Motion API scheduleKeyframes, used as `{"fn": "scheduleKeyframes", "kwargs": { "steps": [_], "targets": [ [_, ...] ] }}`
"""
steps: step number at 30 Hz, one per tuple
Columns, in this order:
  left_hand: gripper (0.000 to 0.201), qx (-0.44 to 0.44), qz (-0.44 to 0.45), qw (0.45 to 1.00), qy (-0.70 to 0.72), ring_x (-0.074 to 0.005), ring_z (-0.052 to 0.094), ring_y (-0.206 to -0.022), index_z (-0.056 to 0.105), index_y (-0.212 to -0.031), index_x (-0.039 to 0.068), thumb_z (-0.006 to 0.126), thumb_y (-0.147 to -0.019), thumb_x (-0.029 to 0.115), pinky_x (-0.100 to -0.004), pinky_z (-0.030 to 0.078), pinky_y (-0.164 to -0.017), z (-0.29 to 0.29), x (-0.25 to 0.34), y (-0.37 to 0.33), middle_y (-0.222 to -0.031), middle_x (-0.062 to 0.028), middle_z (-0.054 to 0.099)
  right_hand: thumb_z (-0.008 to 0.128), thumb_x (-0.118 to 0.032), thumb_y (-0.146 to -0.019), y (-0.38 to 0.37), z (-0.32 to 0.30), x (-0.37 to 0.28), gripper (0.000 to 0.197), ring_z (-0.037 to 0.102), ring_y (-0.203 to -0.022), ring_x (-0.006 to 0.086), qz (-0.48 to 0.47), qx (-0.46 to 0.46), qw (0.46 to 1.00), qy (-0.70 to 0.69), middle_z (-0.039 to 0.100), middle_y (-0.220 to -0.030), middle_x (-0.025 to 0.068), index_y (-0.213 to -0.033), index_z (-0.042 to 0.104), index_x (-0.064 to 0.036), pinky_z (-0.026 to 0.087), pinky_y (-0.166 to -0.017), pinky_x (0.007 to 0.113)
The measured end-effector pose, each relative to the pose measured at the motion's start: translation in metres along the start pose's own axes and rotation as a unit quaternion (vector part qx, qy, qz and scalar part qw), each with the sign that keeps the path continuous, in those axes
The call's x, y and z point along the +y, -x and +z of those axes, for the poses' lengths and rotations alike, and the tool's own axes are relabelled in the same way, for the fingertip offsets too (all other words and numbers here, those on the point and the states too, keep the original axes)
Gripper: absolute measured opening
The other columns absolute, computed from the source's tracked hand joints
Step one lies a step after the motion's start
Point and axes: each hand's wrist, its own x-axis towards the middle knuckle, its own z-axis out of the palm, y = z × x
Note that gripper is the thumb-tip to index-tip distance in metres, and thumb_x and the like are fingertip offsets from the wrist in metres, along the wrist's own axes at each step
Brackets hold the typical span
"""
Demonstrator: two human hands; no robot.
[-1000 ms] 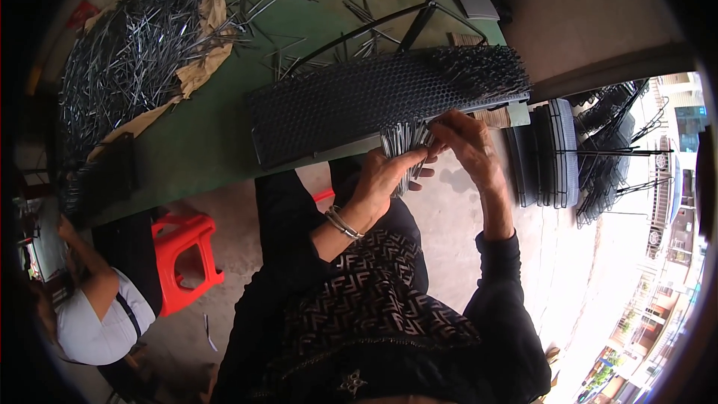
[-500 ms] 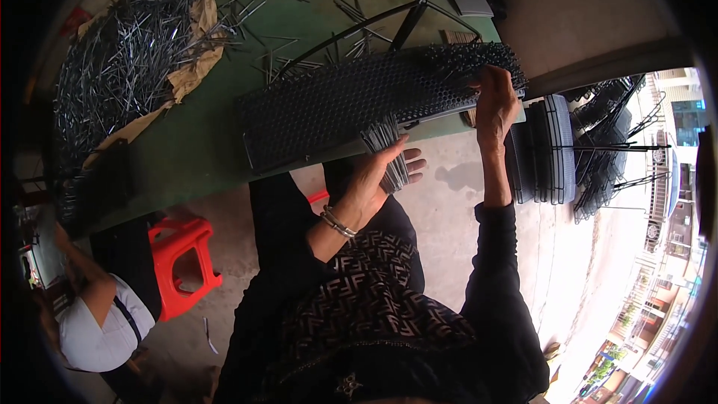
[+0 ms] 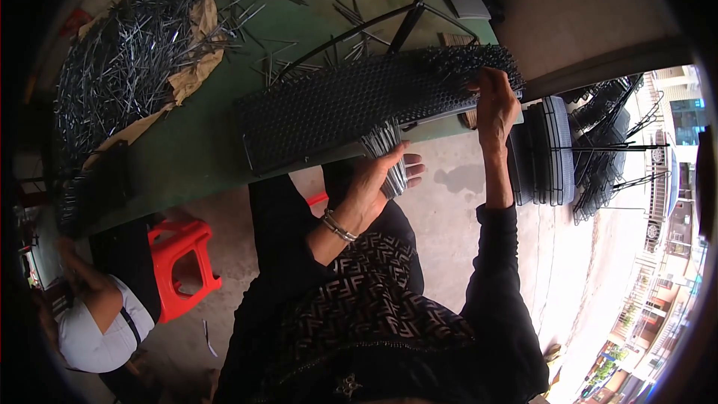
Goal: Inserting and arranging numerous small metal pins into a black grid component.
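Note:
A long black perforated panel (image 3: 314,116) lies along the near edge of the green table (image 3: 179,172). Many short dark pin ends (image 3: 467,63) crowd its right part, while its left holes look bare. My left hand (image 3: 366,179) is in front of the panel, its thumb clamping a bundle of thin metal pins (image 3: 385,142) across the palm. The bundle's upper end reaches the panel's near edge. Over the right end of the panel, my right hand (image 3: 496,108) is closed in a pinch, fingertips down at the pins. Whatever is between those fingertips is too small to make out.
A big heap of metal pins (image 3: 127,52) lies on brown paper (image 3: 196,78) at the left, with loose pins scattered behind the panel. Black bent rods (image 3: 407,26) rise there. A red stool (image 3: 183,265) and a seated person (image 3: 101,322) are lower left. Wire racks (image 3: 550,150) stand right.
My right hand has shifted very slightly at the panel's right end, still pinched. The bundle in my left hand has tilted and fanned a little.

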Motion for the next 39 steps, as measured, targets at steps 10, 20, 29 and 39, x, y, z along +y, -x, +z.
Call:
{"fn": "scheduleKeyframes", "kwargs": {
  "steps": [10,20,29,39],
  "targets": [
    [0.020,0.012,0.011,0.996,-0.089,-0.0131,0.063,-0.069,0.062,-0.110,0.013,0.064,-0.094,0.024,-0.0297,0.055,-0.060,0.006,0.004,0.007,-0.090,-0.0087,0.069,0.057,-0.011,-0.095,-0.001,0.001,0.002,0.016,0.066,-0.072,0.0085,-0.008,-0.025,0.998,-0.048,0.070,-0.075,0.0051,-0.104,0.066,-0.0022,0.050,-0.069,0.024],
    [0.015,-0.003,0.009,0.997,-0.074,-0.0181,0.067,-0.078,0.061,-0.103,0.009,0.063,-0.094,0.021,-0.0329,0.058,-0.069,0.007,0.001,0.010,-0.095,-0.0110,0.069,0.060,-0.010,-0.094,-0.009,0.000,0.012,0.013,0.065,-0.071,0.0081,-0.007,-0.037,0.999,-0.021,0.069,-0.075,0.0056,-0.104,0.066,-0.0039,0.049,-0.066,0.023],
    [0.013,-0.022,0.003,0.998,-0.059,-0.0228,0.068,-0.088,0.062,-0.104,0.006,0.060,-0.096,0.016,-0.0413,0.060,-0.079,0.008,0.001,0.011,-0.096,-0.0130,0.068,0.058,-0.008,-0.094,-0.004,0.003,0.005,0.012,0.066,-0.071,0.0105,-0.001,-0.035,0.999,-0.039,0.068,-0.077,0.0058,-0.103,0.066,-0.0037,0.049,-0.066,0.024],
    [0.017,-0.025,-0.004,0.999,-0.035,-0.0250,0.068,-0.089,0.061,-0.106,0.005,0.062,-0.095,0.018,-0.0434,0.059,-0.081,0.007,-0.001,0.010,-0.094,-0.0131,0.067,0.061,-0.014,-0.093,0.004,0.014,0.018,0.013,0.064,-0.073,0.0174,-0.079,-0.044,0.993,0.075,0.064,-0.082,0.0064,-0.100,0.069,-0.0067,0.049,-0.068,0.029]
  ]
}}
